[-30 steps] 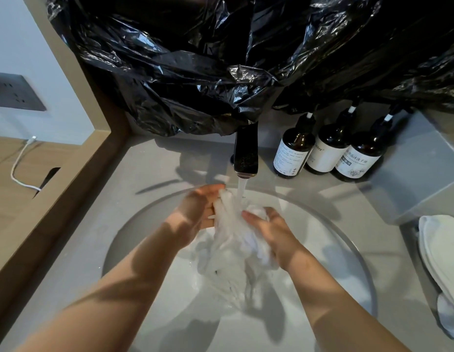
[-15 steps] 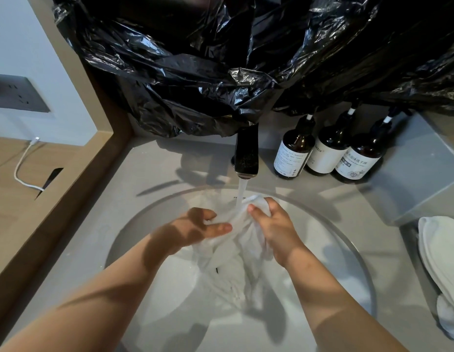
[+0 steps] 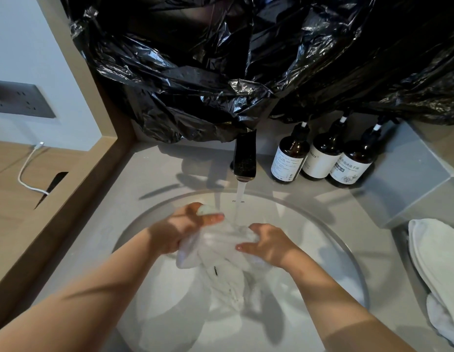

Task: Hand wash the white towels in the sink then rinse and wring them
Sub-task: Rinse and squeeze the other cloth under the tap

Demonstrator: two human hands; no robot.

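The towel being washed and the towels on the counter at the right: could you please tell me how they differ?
The towel being washed is bunched and crumpled; the towels on the counter lie flat in a pile. The towel being washed hangs into the sink under the running tap, gripped by the left hand and right hand; the towels on the counter lie untouched beside the sink. Both are white.
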